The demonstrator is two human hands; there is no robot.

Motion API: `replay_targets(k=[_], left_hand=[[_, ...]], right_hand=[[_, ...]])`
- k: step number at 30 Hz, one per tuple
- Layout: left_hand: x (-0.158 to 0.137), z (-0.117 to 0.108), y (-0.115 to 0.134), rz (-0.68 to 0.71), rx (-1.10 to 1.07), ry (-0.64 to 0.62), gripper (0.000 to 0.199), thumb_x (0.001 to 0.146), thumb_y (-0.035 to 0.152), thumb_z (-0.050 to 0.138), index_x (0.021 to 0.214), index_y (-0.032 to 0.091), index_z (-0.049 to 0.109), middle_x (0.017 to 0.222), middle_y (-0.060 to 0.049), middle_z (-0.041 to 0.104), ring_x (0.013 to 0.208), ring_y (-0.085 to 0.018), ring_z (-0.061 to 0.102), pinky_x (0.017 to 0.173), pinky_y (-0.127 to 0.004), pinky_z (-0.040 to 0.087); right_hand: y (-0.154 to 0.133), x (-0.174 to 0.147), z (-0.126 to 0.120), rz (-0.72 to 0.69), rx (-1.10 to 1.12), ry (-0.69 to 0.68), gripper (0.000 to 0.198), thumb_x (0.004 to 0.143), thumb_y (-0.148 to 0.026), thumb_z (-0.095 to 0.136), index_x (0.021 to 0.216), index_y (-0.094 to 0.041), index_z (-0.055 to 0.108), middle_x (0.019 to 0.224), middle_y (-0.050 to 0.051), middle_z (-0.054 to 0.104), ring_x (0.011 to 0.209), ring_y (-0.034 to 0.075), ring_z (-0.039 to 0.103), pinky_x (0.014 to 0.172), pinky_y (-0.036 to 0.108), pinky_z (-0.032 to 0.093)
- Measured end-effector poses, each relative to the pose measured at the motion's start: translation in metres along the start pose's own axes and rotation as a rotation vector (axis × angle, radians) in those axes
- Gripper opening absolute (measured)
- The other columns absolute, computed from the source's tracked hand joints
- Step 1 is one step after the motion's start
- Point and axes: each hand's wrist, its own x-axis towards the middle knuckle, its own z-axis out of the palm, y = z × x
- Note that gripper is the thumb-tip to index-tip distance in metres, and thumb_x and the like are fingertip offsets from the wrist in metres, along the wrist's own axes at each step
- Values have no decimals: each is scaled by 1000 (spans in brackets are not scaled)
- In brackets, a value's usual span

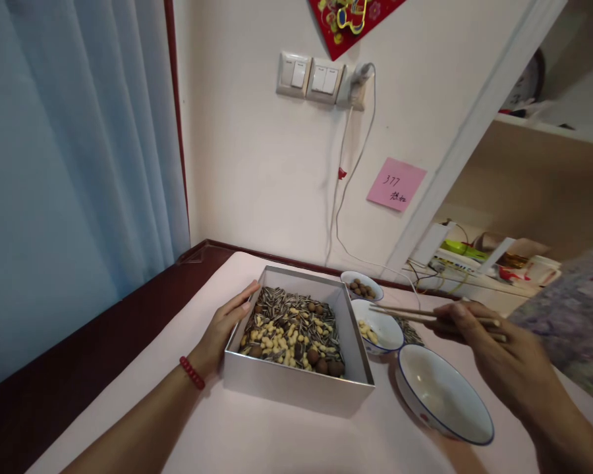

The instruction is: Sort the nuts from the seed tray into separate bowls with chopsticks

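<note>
Rests the left grip [222, 326] against the left wall of a square, silver-edged box [299, 388], open and extended along the rim. Wears a bracelet of red beads [192, 372] on the same wrist. Holds a pair of wooden chopsticks [402, 311] in the right grip [481, 332], closed round the thicker part, and points them leftward over the middle bowl [389, 329]. Cannot tell how high above the peanuts [368, 331] in it.

Has the box in front, on the pale cover [257, 441] of a dark desk [133, 322]. Contains, in a mixed layer, striped seeds [277, 299], more peanuts in their shells and round brown nuts [321, 362]. Has the middle bowl just beside the box's right wall, the back bowl [348, 276] behind it with more brown nuts, and the near bowl [445, 395], wider and in front of the other two, below the right grip. Shows further striped seeds beyond the middle bowl, partly hidden.

Faces a pale wall [257, 171] with switches [309, 78], a plug [360, 76] with a white cable [343, 191] and a pink note [396, 184] marked 377. Borders on a blue curtain [89, 131] at left and shelves [563, 148] at right.
</note>
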Motion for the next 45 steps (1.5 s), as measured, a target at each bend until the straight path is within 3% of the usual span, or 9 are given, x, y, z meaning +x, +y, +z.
replay_targets(k=[7, 11, 18, 25, 36, 40, 45], left_hand=[[1, -2, -1, -15, 37, -9, 53, 83, 48, 72, 133, 29, 65, 158, -2, 40, 142, -35, 41, 114, -43, 41], [2, -2, 2, -37, 59, 1, 55, 83, 49, 71, 135, 31, 64, 156, 0, 44, 142, -35, 42, 111, -43, 45], [3, -1, 3, -27, 95, 10, 52, 82, 52, 70, 132, 35, 65, 156, 4, 43, 145, -33, 37, 116, -44, 39], [4, -2, 4, -19, 96, 14, 57, 82, 50, 71, 134, 29, 64, 156, -1, 43, 145, -36, 37, 117, -47, 35], [2, -2, 0, -17, 51, -4, 53, 84, 47, 70, 134, 31, 64, 157, -1, 43, 142, -34, 42, 113, -43, 42], [-1, 1, 0, 1, 33, 6, 56, 82, 48, 73, 133, 27, 66, 155, -4, 45, 140, -35, 44, 114, -43, 41], [-2, 1, 0, 27, 17, 11, 53, 79, 49, 76, 126, 25, 71, 157, -5, 42, 143, -36, 39, 117, -45, 36]], right_hand=[[40, 2, -10, 82, -54, -97, 55, 78, -72, 63, 91, -19, 71, 91, 9, 72, 77, 23, 70, 74, 37, 62], [41, 3, -4, 59, -50, -143, 54, 82, -71, 60, 89, -18, 71, 85, 9, 72, 76, 22, 69, 72, 36, 61], [42, 3, 1, 2, -46, -117, 55, 82, -71, 59, 85, -17, 69, 79, 8, 70, 72, 21, 67, 67, 34, 60], [40, -5, -2, -19, -59, -76, 52, 85, -68, 58, 88, -18, 69, 82, 7, 70, 74, 20, 68, 71, 34, 60], [8, -5, -39, -184, -266, 276, 45, 86, -67, 56, 93, -24, 71, 91, 5, 72, 80, 22, 70, 77, 38, 58], [-7, -9, -23, -206, -149, 235, 42, 83, -67, 60, 89, -27, 72, 94, 5, 72, 80, 23, 71, 75, 37, 61], [-41, -23, 25, -224, 74, 74, 41, 81, -65, 63, 81, -26, 74, 85, 7, 73, 74, 23, 72, 65, 33, 64]])
